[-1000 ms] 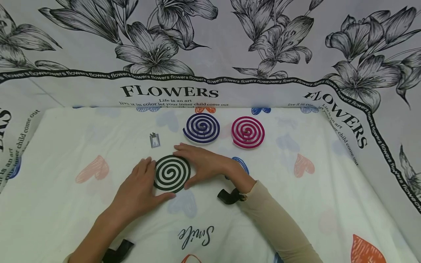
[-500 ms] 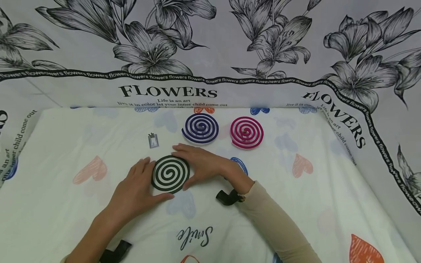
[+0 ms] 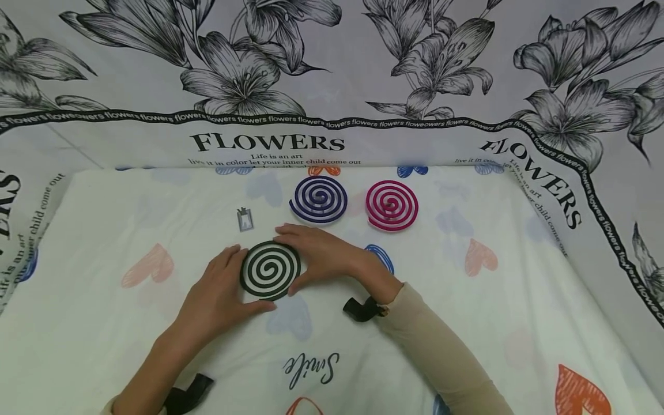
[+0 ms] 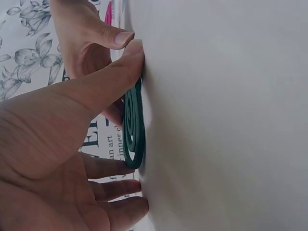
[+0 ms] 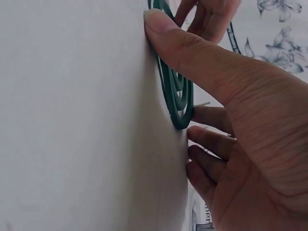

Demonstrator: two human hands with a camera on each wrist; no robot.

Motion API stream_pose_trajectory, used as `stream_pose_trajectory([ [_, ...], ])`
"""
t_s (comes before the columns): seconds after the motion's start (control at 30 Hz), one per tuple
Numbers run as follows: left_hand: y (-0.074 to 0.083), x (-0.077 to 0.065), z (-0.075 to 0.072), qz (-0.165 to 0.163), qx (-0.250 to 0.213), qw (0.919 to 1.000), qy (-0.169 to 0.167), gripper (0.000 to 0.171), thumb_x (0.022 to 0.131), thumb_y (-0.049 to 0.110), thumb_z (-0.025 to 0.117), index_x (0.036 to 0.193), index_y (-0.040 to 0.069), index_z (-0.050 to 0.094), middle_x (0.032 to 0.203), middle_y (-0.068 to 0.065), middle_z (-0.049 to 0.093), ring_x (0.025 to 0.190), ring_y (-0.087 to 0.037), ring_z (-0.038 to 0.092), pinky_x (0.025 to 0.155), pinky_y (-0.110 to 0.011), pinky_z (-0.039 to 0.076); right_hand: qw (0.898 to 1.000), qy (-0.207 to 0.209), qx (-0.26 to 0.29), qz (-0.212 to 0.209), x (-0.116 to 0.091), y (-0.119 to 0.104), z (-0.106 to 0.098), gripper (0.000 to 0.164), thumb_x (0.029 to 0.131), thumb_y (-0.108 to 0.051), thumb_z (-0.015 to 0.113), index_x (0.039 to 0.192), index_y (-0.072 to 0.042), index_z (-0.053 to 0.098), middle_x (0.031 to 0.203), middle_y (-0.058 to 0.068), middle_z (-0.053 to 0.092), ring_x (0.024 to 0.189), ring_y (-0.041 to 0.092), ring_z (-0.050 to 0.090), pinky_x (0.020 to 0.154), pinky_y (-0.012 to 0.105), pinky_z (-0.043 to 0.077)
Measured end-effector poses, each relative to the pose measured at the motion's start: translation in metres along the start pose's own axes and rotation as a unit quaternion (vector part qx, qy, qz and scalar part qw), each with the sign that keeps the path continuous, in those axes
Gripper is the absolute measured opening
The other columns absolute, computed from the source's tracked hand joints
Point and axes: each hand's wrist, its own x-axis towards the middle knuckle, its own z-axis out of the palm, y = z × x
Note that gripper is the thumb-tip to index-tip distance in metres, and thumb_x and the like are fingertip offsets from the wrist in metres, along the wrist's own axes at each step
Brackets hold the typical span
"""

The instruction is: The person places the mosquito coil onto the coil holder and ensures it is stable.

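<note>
A dark green mosquito coil (image 3: pixel 270 298) lies flat on the white cloth in the head view, between both hands. My left hand (image 3: pixel 215 294) holds its left rim, fingers along the upper left side and thumb at the lower edge. On the other side my right hand (image 3: pixel 321 253) holds the rim, with its fingers at the top and thumb at the lower right. From the left wrist, the coil (image 4: pixel 137 125) appears edge-on with the thumb over its near rim. The right wrist view has the right thumb across the coil (image 5: pixel 180 115) as well.
Behind the hands lie a purple coil (image 3: pixel 317 221) and a pink coil (image 3: pixel 391 229). A small metal coil stand (image 3: pixel 245 219) sits just beyond the left fingertips. White cloth with printed hearts (image 3: pixel 480 257) covers the surface, and a flower-printed sheet (image 3: pixel 353 75) rises behind it.
</note>
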Motion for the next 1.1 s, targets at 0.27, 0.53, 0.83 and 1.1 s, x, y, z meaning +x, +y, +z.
stream_pose_trajectory([
  [0.27, -0.001, 0.004, 0.004, 0.020, 0.004, 0.9998, 0.001, 0.110, 0.075, 0.051, 0.094, 0.152, -0.008, 0.042, 0.157, -0.031, 0.045, 0.143, -0.049, 0.047, 0.109, -0.066, 0.051, 1.000, 0.009, 0.011, 0.001, -0.002, 0.001, 0.001, 0.103, 0.077, -0.048, 0.094, 0.161, -0.015, 0.044, 0.172, 0.003, 0.038, 0.164, 0.022, 0.028, 0.135, 0.042, 0.025],
  [0.53, -0.008, 0.001, -0.001, 0.045, -0.003, 0.9989, 0.009, 0.111, 0.076, 0.048, 0.094, 0.153, -0.009, 0.039, 0.153, -0.030, 0.045, 0.142, -0.046, 0.045, 0.115, -0.064, 0.046, 1.000, 0.024, 0.012, -0.010, 0.002, -0.006, 0.000, 0.106, 0.077, -0.049, 0.094, 0.161, -0.012, 0.043, 0.169, 0.005, 0.044, 0.161, 0.023, 0.036, 0.134, 0.040, 0.028],
  [0.83, -0.009, 0.001, -0.007, 0.042, 0.012, 0.9985, 0.035, 0.115, 0.074, 0.049, 0.095, 0.155, -0.009, 0.037, 0.141, -0.032, 0.054, 0.131, -0.050, 0.050, 0.110, -0.063, 0.048, 0.998, 0.060, -0.004, -0.013, 0.006, -0.010, 0.002, 0.108, 0.074, -0.053, 0.095, 0.160, -0.012, 0.044, 0.146, 0.003, 0.058, 0.139, 0.018, 0.053, 0.123, 0.034, 0.043],
  [1.1, -0.009, 0.005, -0.009, 0.039, 0.023, 0.9975, 0.053, 0.114, 0.076, 0.045, 0.095, 0.157, -0.010, 0.036, 0.136, -0.032, 0.055, 0.123, -0.047, 0.058, 0.103, -0.062, 0.053, 0.996, 0.064, 0.063, -0.005, 0.006, -0.013, -0.001, 0.110, 0.078, -0.043, 0.095, 0.165, -0.011, 0.036, 0.144, 0.007, 0.051, 0.131, 0.016, 0.056, 0.119, 0.033, 0.048],
])
